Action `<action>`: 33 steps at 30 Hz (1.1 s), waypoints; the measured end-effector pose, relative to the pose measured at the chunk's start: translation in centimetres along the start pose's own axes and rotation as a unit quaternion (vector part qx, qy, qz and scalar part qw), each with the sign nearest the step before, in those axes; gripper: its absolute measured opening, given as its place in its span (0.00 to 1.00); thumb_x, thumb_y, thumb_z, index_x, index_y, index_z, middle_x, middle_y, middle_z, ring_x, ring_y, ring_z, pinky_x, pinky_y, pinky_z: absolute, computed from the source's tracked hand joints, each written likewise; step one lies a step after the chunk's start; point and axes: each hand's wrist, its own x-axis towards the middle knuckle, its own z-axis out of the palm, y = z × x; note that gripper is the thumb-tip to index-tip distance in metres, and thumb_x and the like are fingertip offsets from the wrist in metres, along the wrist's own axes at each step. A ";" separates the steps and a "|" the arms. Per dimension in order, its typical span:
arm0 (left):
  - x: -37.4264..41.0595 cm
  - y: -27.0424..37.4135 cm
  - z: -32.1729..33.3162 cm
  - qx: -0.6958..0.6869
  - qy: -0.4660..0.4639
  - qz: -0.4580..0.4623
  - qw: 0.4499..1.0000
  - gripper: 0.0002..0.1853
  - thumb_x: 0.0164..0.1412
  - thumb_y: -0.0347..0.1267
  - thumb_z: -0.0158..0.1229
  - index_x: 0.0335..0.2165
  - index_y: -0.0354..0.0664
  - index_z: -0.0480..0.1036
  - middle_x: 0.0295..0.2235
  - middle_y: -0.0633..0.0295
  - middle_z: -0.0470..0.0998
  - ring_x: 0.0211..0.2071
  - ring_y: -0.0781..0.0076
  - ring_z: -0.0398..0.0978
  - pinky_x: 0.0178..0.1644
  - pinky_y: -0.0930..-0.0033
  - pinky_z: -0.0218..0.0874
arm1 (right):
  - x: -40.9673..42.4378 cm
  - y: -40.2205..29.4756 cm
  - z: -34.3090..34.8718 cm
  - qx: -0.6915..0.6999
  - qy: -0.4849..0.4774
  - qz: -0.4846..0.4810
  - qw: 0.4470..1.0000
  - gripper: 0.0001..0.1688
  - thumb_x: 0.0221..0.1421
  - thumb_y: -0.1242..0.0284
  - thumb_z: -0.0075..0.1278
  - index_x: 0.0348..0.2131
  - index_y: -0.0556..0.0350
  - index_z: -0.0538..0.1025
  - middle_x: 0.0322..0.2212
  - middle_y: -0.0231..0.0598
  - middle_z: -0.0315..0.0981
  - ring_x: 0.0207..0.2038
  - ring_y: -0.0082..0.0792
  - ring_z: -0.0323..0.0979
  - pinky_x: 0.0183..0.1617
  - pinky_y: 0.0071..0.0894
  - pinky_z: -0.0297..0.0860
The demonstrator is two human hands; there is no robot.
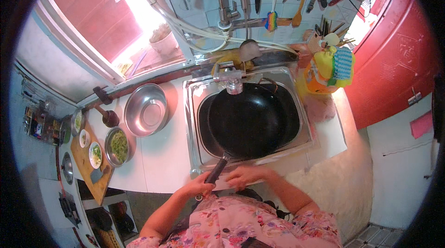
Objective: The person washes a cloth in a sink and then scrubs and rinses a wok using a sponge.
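A black wok (248, 123) rests in the stainless steel sink (192, 116), and its inside faces up. My left hand (197, 186) is closed around the wok's long black handle (217, 171), which juts over the front edge of the counter. Just right of the handle hovers my right hand (247, 176), fingers loosely bent and somewhat apart, with nothing seen in it. The clear-ended tap (233, 83) sits over the wok's far rim. A small loop handle (269, 84) stands at the wok's far side.
Left on the counter are a steel basin (146, 109), a bowl of green vegetables (118, 146), and a cutting board (98, 189) with a cleaver (96, 175). An orange container (318, 77) with cloths stands right of the sink. Utensils, including a wooden spatula (297, 18), hang behind.
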 end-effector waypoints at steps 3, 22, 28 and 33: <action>0.1 -1.2 -0.3 -0.020 0.019 -0.020 0.999 0.21 0.46 0.30 0.52 0.41 0.37 0.57 0.15 0.65 0.64 0.12 0.77 0.63 0.15 0.77 0.55 | -3.8 -2.6 -8.2 -0.021 0.101 -0.075 0.992 0.15 0.52 0.67 0.43 0.36 0.60 0.69 0.26 0.38 0.71 0.24 0.27 0.70 0.28 0.24 0.68; 0.5 -0.7 0.6 -0.006 0.088 -0.046 0.995 0.21 0.50 0.38 0.53 0.39 0.39 0.58 0.15 0.69 0.63 0.11 0.81 0.61 0.14 0.80 0.53 | 6.5 -12.6 -32.9 -0.658 0.519 0.014 0.546 0.09 0.43 0.73 0.42 0.27 0.55 0.72 0.26 0.42 0.70 0.26 0.41 0.72 0.26 0.42 0.68; 0.1 -0.6 0.7 -0.042 0.091 -0.032 0.994 0.20 0.49 0.37 0.54 0.39 0.41 0.58 0.15 0.70 0.62 0.11 0.81 0.61 0.14 0.80 0.53 | 7.9 -14.1 -33.9 -0.669 0.508 -0.032 0.541 0.10 0.46 0.74 0.38 0.31 0.58 0.69 0.32 0.48 0.65 0.30 0.47 0.70 0.31 0.44 0.67; 0.0 -0.4 0.5 -0.025 0.088 -0.041 0.995 0.21 0.49 0.37 0.54 0.40 0.41 0.58 0.15 0.69 0.62 0.12 0.80 0.62 0.14 0.79 0.54 | 7.7 -13.5 -33.9 -0.598 0.587 -0.047 0.544 0.10 0.47 0.71 0.39 0.28 0.58 0.68 0.30 0.50 0.68 0.30 0.50 0.69 0.32 0.45 0.65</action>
